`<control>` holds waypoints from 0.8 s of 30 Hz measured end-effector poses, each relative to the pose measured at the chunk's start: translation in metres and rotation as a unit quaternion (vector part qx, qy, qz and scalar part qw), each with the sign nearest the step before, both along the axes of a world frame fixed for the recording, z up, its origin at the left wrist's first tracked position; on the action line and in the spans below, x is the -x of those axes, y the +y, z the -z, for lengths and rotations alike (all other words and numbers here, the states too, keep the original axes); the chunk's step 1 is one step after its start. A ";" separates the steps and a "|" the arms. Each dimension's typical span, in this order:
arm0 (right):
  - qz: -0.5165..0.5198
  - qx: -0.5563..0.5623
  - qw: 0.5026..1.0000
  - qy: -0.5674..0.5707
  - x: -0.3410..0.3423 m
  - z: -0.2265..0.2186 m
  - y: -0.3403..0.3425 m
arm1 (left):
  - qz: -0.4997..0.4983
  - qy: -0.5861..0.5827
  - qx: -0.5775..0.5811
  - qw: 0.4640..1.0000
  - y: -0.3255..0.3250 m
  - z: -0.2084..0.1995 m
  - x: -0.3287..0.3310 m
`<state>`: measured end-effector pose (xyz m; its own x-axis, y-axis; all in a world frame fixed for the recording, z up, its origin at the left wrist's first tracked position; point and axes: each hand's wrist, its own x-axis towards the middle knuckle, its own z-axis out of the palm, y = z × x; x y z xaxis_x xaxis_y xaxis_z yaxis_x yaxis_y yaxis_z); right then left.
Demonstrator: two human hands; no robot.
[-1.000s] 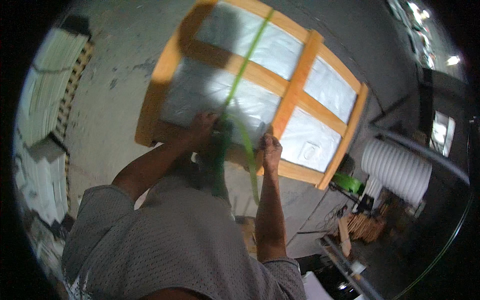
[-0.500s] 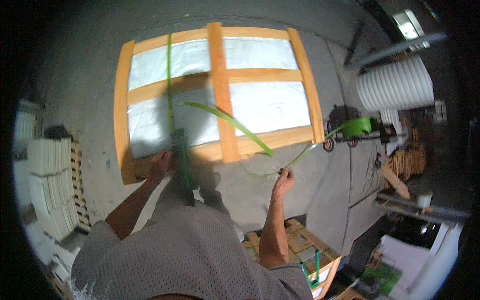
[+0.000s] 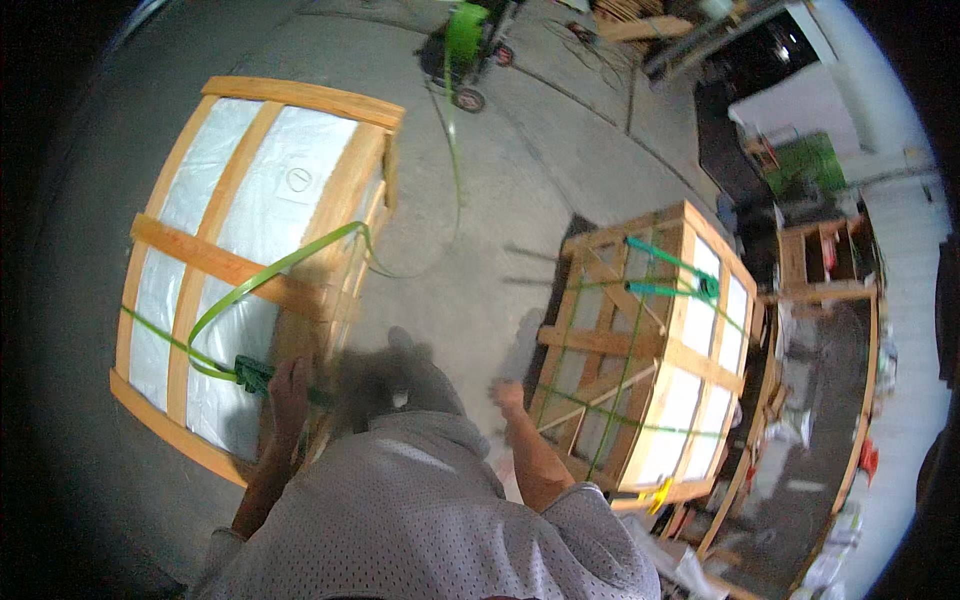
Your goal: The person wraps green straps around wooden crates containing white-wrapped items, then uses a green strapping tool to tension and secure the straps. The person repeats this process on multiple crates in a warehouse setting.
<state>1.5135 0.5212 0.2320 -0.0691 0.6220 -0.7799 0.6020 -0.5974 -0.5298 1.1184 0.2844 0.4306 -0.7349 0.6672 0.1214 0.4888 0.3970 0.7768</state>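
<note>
Though dim leftward, grey floor (image 3: 430, 310) between left crate (image 3: 218, 262) and right crate (image 3: 698, 362).

Left forearm (image 3: 262, 490) angles up from the lower left of the frame; left hand (image 3: 289, 390) sits left of centre, in shadow, finger detail indistinct. Right forearm (image 3: 540, 465), bent at the elbow, rises leftward from lower centre-right; right hand (image 3: 508, 396) near mid-frame, slightly blurred, fingers loosely parted. Torso (image 3: 420, 520) fills lower centre.

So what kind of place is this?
Probably a packing area in a warehouse or workshop: there are big wooden crates, a green strap across one, and a wheeled green reel on the grey floor.
</note>
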 end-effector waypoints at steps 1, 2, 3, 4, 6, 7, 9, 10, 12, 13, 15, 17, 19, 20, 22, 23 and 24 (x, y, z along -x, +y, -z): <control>0.022 -0.001 1.000 -0.013 -0.017 0.001 -0.016 | 0.016 -0.017 0.015 1.000 0.002 0.002 0.001; 0.048 -0.013 0.999 0.008 -0.037 -0.002 -0.034 | 0.031 -0.035 0.030 0.998 0.004 0.005 0.001; 0.073 -0.025 0.997 0.028 -0.056 -0.008 -0.052 | 0.045 -0.053 0.061 0.996 0.006 0.006 0.000; 0.106 -0.033 0.993 0.024 -0.073 -0.016 -0.071 | 0.040 -0.094 0.065 0.993 0.009 0.008 -0.001; 0.172 -0.058 0.980 0.076 -0.097 -0.032 -0.101 | 0.030 -0.174 0.098 0.979 0.015 0.011 -0.008; 0.216 -0.057 0.972 0.066 -0.107 -0.041 -0.114 | 0.040 -0.196 0.107 0.974 0.018 0.013 -0.013; 0.201 -0.069 0.977 -0.027 -0.125 -0.057 -0.133 | 0.064 -0.225 0.084 0.969 0.024 0.021 -0.025; 0.187 -0.089 0.977 -0.057 -0.133 -0.062 -0.138 | 0.071 -0.233 0.112 0.963 0.027 0.027 -0.031; 0.223 -0.159 0.959 -0.069 -0.149 -0.067 -0.150 | 0.100 -0.238 0.124 0.958 0.030 0.040 -0.045; 0.236 -0.204 0.948 -0.064 -0.157 -0.068 -0.152 | 0.127 -0.246 0.106 0.955 0.032 0.046 -0.051; 0.200 -0.285 0.930 -0.115 -0.177 -0.068 -0.150 | 0.169 -0.265 0.103 0.944 0.036 0.057 -0.064; 0.194 -0.324 0.914 -0.149 -0.196 -0.071 -0.139 | 0.157 -0.292 0.131 0.934 0.044 0.063 -0.077; 0.221 -0.323 0.906 -0.160 -0.211 -0.080 -0.117 | 0.151 -0.268 0.170 0.936 0.058 0.064 -0.089; 0.240 -0.326 0.906 -0.128 -0.215 -0.086 -0.105 | 0.160 -0.231 0.183 0.942 0.067 0.062 -0.096; 0.287 -0.323 0.900 -0.054 -0.221 -0.102 -0.075 | 0.174 -0.199 0.191 0.945 0.090 0.059 -0.110; 0.268 -0.325 0.904 -0.078 -0.224 -0.110 -0.057 | 0.181 -0.205 0.189 0.943 0.102 0.057 -0.116; 0.249 -0.328 0.907 -0.088 -0.227 -0.118 -0.040 | 0.198 -0.203 0.163 0.945 0.114 0.055 -0.123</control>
<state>1.7406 0.4807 0.3500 0.4380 0.8760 -0.2019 0.4534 -0.4092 -0.7918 1.2417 0.3983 0.3753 -0.3615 0.8532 -0.3759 0.3367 0.4955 0.8007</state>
